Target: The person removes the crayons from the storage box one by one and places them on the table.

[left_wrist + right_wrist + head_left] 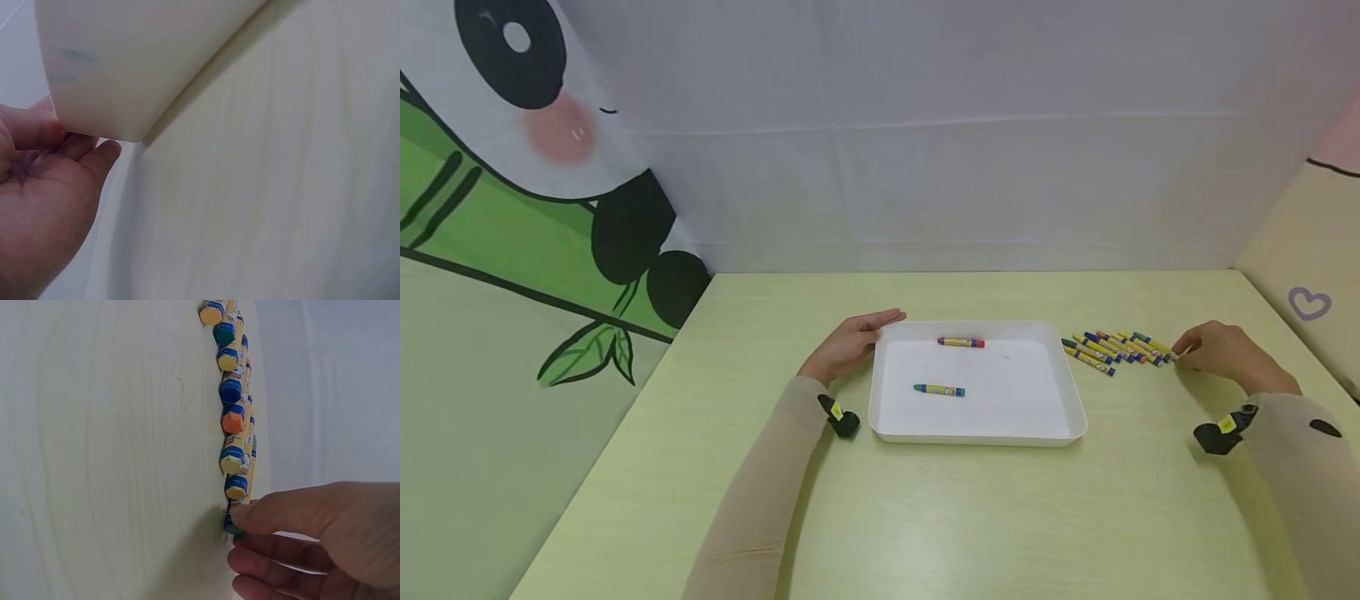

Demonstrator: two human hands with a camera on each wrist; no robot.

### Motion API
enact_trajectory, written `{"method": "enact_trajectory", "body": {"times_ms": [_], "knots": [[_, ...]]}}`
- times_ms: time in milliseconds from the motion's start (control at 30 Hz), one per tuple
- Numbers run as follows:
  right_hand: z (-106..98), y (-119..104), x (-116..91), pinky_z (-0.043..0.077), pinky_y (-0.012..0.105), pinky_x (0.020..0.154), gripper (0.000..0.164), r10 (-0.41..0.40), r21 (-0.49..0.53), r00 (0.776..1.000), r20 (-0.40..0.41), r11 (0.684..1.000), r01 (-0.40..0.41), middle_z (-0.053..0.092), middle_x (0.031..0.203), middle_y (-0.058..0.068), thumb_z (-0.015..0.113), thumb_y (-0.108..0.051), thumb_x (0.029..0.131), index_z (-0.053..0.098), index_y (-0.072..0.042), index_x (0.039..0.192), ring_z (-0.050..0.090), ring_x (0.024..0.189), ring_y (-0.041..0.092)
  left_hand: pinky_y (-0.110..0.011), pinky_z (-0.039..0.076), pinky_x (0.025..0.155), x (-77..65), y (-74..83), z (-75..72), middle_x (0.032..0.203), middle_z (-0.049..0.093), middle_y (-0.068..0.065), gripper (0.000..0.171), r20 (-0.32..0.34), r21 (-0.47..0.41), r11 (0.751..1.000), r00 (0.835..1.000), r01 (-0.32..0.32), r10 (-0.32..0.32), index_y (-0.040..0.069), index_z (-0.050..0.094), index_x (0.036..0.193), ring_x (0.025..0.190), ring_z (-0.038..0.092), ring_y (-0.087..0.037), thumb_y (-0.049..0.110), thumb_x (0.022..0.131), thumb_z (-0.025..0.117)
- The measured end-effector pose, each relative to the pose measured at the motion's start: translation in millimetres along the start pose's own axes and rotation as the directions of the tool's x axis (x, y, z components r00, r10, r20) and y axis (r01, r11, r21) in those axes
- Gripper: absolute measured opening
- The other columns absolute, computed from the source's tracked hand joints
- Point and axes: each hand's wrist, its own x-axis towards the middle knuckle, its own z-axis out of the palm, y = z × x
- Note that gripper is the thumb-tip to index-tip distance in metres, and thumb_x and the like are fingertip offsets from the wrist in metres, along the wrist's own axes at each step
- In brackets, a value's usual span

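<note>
A white tray lies on the table, with a red crayon near its far side and a green crayon nearer the middle. At the tray's far left corner, my left hand grips the wall between thumb and fingers; the left wrist view has the tray wall close up. Right of the tray lies a slanting row of crayons in yellow and blue wrappers. My right hand pinches the end of a green-tipped crayon at the row's right end, its thumb partly covering it.
The pale wooden table runs back to a white cloth wall. A green panel with a cartoon print borders the left side. On the right stands a cream panel with a purple heart.
</note>
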Motion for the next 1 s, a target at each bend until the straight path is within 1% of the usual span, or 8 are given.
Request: {"method": "enact_trajectory", "body": {"times_ms": [167,367,467,667,767,1000], "knots": [[-2.6,-4.1,-1.9,0.051,0.046,0.067,0.029,-0.010,0.008,1.000,-0.016,1.000,0.010,0.063,0.100,0.032,0.060,-0.007,0.085,0.063,0.013,0.106,0.061,0.085,0.038,-0.036,0.029,0.117,0.3,-0.1,0.9,0.151,0.042,0.000,0.046,-0.004,0.006,1.000,1.000,-0.003,0.003,0.011,0.043,0.146,0.143,0.032,-0.015,-0.001,0.102,0.033],[-7.4,-15.0,-3.4,0.051,0.050,0.071,0.031,0.001,0.014,1.000,-0.019,1.000,-0.001,0.060,0.106,0.034,0.059,-0.009,0.089,0.061,0.014,0.110,0.058,0.093,0.046,-0.037,0.029,0.117,0.4,0.0,1.2,0.152,0.041,0.000,0.047,-0.001,0.000,1.000,1.000,-0.003,0.003,0.010,0.042,0.146,0.143,0.031,-0.016,-0.002,0.102,0.033],[-9.8,-22.1,-2.3,0.051,0.051,0.072,0.034,-0.008,0.017,1.000,-0.027,1.000,0.008,0.060,0.109,0.034,0.059,-0.012,0.089,0.061,0.014,0.112,0.058,0.095,0.047,-0.037,0.028,0.117,0.3,0.7,0.8,0.152,0.041,-0.001,0.047,0.002,-0.003,1.000,1.000,-0.008,0.008,0.010,0.041,0.146,0.144,0.031,-0.016,-0.002,0.102,0.032],[-11.7,-37.6,1.3,0.051,0.050,0.073,0.035,-0.042,0.027,0.998,-0.042,0.999,0.044,0.064,0.108,0.030,0.059,-0.017,0.091,0.062,0.011,0.112,0.061,0.093,0.043,-0.036,0.028,0.118,-1.0,1.9,0.9,0.152,0.041,0.000,0.046,-0.004,0.000,1.000,1.000,-0.005,0.005,0.011,0.042,0.146,0.143,0.031,-0.015,-0.001,0.102,0.033],[-12.1,-46.1,2.2,0.051,0.052,0.075,0.036,-0.045,0.039,0.998,-0.038,0.998,0.047,0.063,0.111,0.030,0.058,-0.017,0.092,0.062,0.011,0.114,0.060,0.097,0.044,-0.036,0.028,0.118,-2.0,2.1,1.6,0.152,0.041,0.000,0.046,-0.006,0.004,1.000,1.000,0.000,0.000,0.011,0.042,0.146,0.144,0.030,-0.015,-0.001,0.102,0.033],[-16.5,-66.3,4.5,0.050,0.055,0.080,0.037,-0.067,0.054,0.997,-0.043,0.996,0.069,0.062,0.115,0.030,0.058,-0.019,0.093,0.062,0.008,0.117,0.057,0.103,0.046,-0.037,0.028,0.118,-1.5,2.6,2.0,0.152,0.041,-0.001,0.047,-0.003,0.004,1.000,1.000,-0.011,0.011,0.010,0.041,0.146,0.144,0.030,-0.016,-0.002,0.102,0.032]]}}
